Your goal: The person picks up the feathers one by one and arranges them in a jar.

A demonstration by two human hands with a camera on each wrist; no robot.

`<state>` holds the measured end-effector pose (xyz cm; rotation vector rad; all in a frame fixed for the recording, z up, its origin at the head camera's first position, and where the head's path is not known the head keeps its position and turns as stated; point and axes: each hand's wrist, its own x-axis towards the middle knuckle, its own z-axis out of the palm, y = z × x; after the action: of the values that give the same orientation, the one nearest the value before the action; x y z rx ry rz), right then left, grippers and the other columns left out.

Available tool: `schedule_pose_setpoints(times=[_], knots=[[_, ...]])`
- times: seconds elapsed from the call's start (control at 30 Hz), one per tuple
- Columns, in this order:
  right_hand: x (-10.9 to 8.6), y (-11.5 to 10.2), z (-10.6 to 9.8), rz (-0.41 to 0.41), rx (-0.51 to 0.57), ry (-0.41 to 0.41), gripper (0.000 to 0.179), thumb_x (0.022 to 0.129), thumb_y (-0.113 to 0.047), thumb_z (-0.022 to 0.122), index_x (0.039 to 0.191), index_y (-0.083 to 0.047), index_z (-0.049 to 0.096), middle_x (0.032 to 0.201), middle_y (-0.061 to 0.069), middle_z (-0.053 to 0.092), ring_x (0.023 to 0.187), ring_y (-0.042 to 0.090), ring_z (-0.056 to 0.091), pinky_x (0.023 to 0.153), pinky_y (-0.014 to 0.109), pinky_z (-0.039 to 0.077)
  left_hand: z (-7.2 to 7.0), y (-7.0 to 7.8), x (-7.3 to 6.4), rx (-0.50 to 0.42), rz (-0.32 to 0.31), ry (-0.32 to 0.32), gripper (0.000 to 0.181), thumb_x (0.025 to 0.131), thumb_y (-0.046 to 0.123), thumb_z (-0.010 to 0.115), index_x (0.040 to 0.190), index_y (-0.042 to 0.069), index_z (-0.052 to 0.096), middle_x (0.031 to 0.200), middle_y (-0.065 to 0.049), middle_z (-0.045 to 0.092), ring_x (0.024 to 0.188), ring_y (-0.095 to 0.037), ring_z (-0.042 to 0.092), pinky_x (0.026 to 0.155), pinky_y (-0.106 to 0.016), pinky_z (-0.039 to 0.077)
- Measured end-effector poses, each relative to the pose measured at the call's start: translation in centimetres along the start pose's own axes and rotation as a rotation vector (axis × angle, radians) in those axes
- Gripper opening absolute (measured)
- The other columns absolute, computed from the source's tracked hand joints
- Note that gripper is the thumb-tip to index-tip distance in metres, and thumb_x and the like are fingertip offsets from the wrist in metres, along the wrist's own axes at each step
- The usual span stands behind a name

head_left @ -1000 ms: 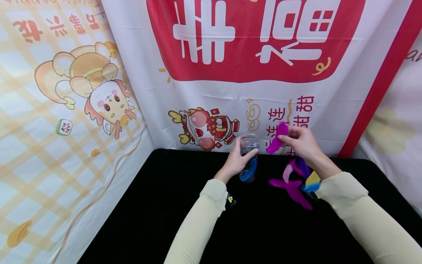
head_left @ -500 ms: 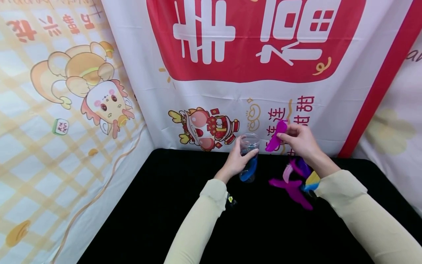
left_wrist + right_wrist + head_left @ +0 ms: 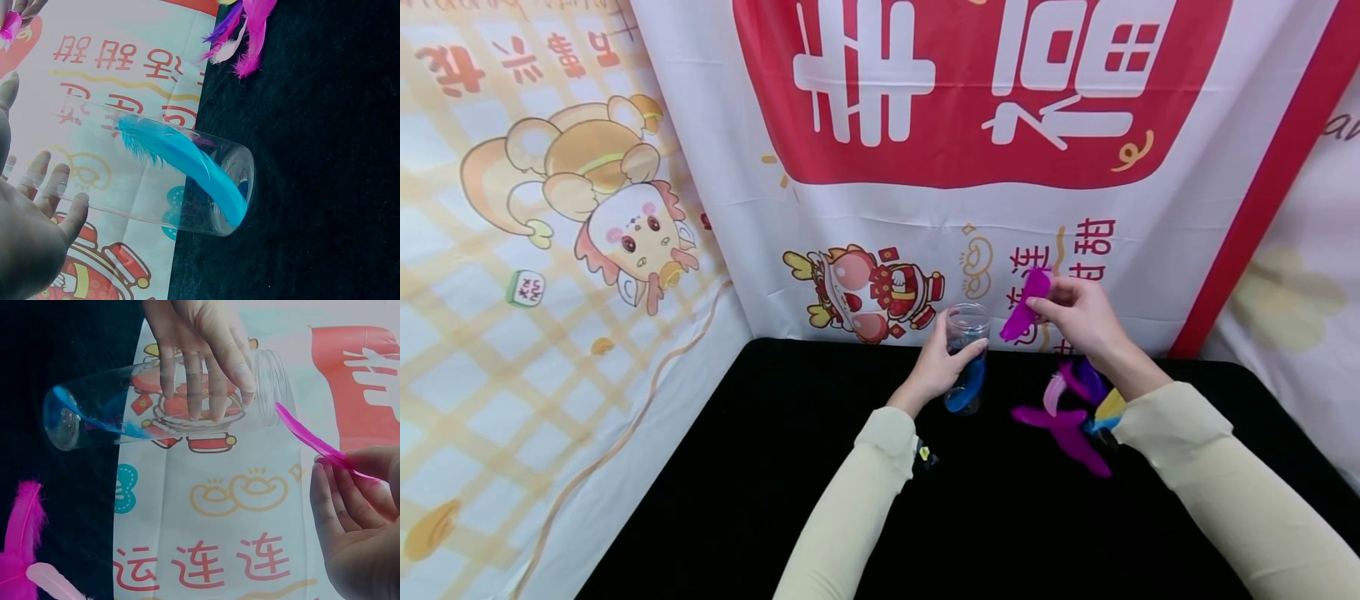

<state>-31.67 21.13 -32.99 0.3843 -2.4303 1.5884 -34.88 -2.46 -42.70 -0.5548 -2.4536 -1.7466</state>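
Observation:
My left hand (image 3: 936,364) grips a clear glass jar (image 3: 967,315) around its upper half, mouth upward. Inside it a blue feather (image 3: 187,159) leans, one end down at the base, as the left wrist view shows. Thumb and fingers of my right hand (image 3: 1086,318) pinch a magenta feather (image 3: 1027,307), held right of the jar and about level with its mouth. From the right wrist, the feather's tip (image 3: 284,414) shows right at the jar's rim (image 3: 276,387).
Several loose feathers, magenta (image 3: 1067,437), pale pink (image 3: 1054,393), purple (image 3: 1092,382) and yellow (image 3: 1111,406), lie on the black table (image 3: 752,500) below the right forearm. A printed white cloth (image 3: 760,275) hangs behind the table's back edge, with another at the left.
My right hand has shifted slightly left and up, bringing the magenta feather a little closer to the jar. The left hand and jar stay in place.

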Motion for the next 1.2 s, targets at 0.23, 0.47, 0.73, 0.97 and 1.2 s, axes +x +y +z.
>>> schedule_pose_setpoints(times=[0.23,0.47,0.73,0.97,1.2], knots=[[-0.15,-0.33,0.06,-0.002,0.012,0.014,0.028,0.098,-0.020,0.071,0.109,0.005,0.068,0.088,-0.004,0.075,0.078,0.012,0.070,0.070,0.023,0.057,0.08,-0.15,0.03,0.002,0.005,-0.001,0.071,0.097,0.047,0.069,0.154,0.026,0.032,0.136,-0.006,0.053,0.127,-0.020,0.051,0.112,-0.045,0.041],[-0.11,-0.54,0.24,-0.013,0.030,0.030,0.026,0.097,-0.017,0.072,0.107,0.007,0.069,0.088,-0.002,0.075,0.079,0.013,0.071,0.071,0.022,0.056,0.04,-0.25,-0.11,-0.011,-0.003,-0.007,0.070,0.097,0.047,0.069,0.153,0.027,0.032,0.136,-0.006,0.053,0.127,-0.020,0.051,0.112,-0.045,0.041],[0.31,-0.65,0.46,-0.031,0.038,0.061,0.024,0.096,-0.017,0.074,0.106,0.005,0.070,0.085,-0.005,0.074,0.079,0.009,0.067,0.071,0.022,0.052,-0.01,0.01,0.02,-0.006,-0.011,-0.010,0.071,0.098,0.046,0.068,0.155,0.026,0.031,0.137,-0.006,0.053,0.128,-0.020,0.050,0.113,-0.045,0.040],[0.33,-0.58,0.56,-0.058,0.046,0.058,0.025,0.096,-0.016,0.074,0.107,0.007,0.070,0.085,-0.007,0.074,0.079,0.006,0.068,0.071,0.020,0.052,0.03,-0.05,0.09,0.005,-0.017,-0.007,0.072,0.098,0.047,0.068,0.155,0.026,0.030,0.137,-0.007,0.052,0.128,-0.019,0.050,0.112,-0.042,0.041],[0.48,-0.75,0.71,-0.059,0.041,0.073,0.025,0.096,-0.016,0.074,0.106,0.006,0.070,0.086,-0.003,0.075,0.079,0.008,0.069,0.072,0.024,0.052,0.00,-0.21,0.25,-0.008,-0.017,-0.010,0.072,0.097,0.048,0.068,0.155,0.027,0.031,0.137,-0.007,0.052,0.128,-0.019,0.050,0.112,-0.043,0.041]])
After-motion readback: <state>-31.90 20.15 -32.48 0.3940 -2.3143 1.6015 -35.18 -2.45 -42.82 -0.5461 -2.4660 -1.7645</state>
